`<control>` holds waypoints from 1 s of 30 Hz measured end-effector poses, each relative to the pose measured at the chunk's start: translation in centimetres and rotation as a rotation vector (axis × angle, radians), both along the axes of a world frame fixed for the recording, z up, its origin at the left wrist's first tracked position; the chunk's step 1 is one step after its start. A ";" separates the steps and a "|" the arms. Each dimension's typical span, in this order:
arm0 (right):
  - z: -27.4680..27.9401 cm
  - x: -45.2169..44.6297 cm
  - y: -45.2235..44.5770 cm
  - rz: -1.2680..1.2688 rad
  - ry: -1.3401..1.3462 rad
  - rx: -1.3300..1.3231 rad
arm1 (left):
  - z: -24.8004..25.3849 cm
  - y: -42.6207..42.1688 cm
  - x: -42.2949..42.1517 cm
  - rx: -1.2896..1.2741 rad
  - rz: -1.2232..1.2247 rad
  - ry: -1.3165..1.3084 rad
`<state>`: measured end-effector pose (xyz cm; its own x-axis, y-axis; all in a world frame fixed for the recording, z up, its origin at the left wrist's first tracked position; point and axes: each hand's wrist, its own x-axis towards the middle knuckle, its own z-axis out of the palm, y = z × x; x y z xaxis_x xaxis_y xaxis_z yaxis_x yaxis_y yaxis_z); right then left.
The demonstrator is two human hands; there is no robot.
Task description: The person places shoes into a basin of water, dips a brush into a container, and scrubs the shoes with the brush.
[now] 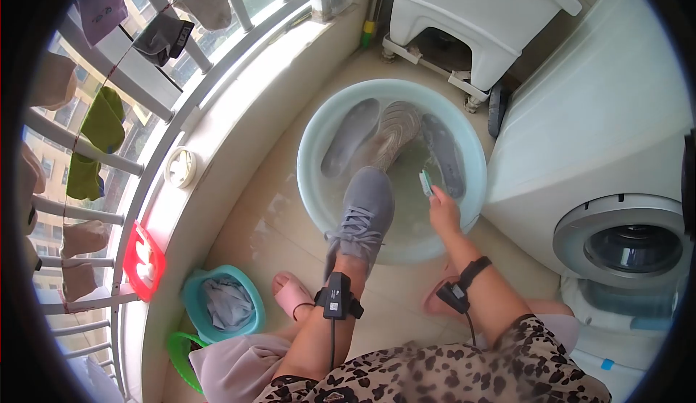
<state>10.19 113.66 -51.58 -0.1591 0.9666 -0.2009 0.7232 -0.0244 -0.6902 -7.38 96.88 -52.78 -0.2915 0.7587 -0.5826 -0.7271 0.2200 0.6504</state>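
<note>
My left hand (pixel 350 264) is tucked into the opening of a grey lace-up sneaker (pixel 368 203) and holds it over the near side of a pale blue basin (pixel 305 185); its fingers are hidden by the shoe. Closed in my right hand (pixel 444 211) is a small scrub brush (pixel 425 183) with white bristles and a green back, over the basin's right side, apart from the sneaker. Cloudy water fills the basin. In it lie a second sneaker (pixel 397 131), patterned sole upward, and two grey insoles, a left one (pixel 351 138) and a right one (pixel 444 156).
A front-loading washing machine (pixel 580 142) stands at right, a white plastic stand (pixel 457 18) behind the basin. At left are a teal tub (pixel 190 298) with cloth, a red basket (pixel 138 265) and a green basket (pixel 174 352). Socks (pixel 105 120) hang along the window railing.
</note>
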 end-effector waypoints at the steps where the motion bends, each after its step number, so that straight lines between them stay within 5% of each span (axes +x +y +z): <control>1: -0.9 0.8 -0.2 0.040 -0.168 0.043 | 0.1 -0.1 0.1 -0.001 -0.002 -0.016; 2: -1.7 1.6 -0.3 0.082 -0.335 0.090 | 0.1 0.0 0.0 0.000 -0.001 -0.024; 5: -1.8 1.2 -1.2 0.247 -0.090 -0.135 | 0.1 0.4 -0.1 0.011 -0.002 -0.038; 8: 4.7 -1.7 -4.5 0.077 0.372 -0.081 | 0.1 0.7 0.0 0.017 0.004 -0.048; 11: 9.0 -4.5 -8.2 0.529 0.285 0.302 | 0.1 1.2 0.0 0.028 0.008 -0.051; 15: 7.3 -8.8 -2.3 0.552 -0.266 0.393 | 0.1 1.6 0.1 0.034 0.021 -0.058; 18: 7.5 -9.1 -4.4 0.551 0.021 0.272 | -0.1 1.5 -0.2 0.033 0.023 -0.059; 19: 6.1 -7.7 -6.9 0.572 0.314 0.228 | -0.1 1.5 -0.4 0.033 0.021 -0.062; 22: 8.2 -5.4 -9.4 0.632 0.331 0.335 | 0.0 2.1 -0.2 0.041 0.018 -0.073; 23: 8.9 -5.7 -7.8 0.642 0.021 0.280 | 0.2 2.5 -0.1 0.049 0.017 -0.074; 27: 7.9 -9.7 -3.0 0.558 -0.283 0.374 | 0.8 3.3 -0.4 0.058 0.012 -0.064; 30: 5.5 -7.2 -7.6 0.563 0.405 0.321 | 0.6 2.8 -0.8 0.047 0.013 -0.063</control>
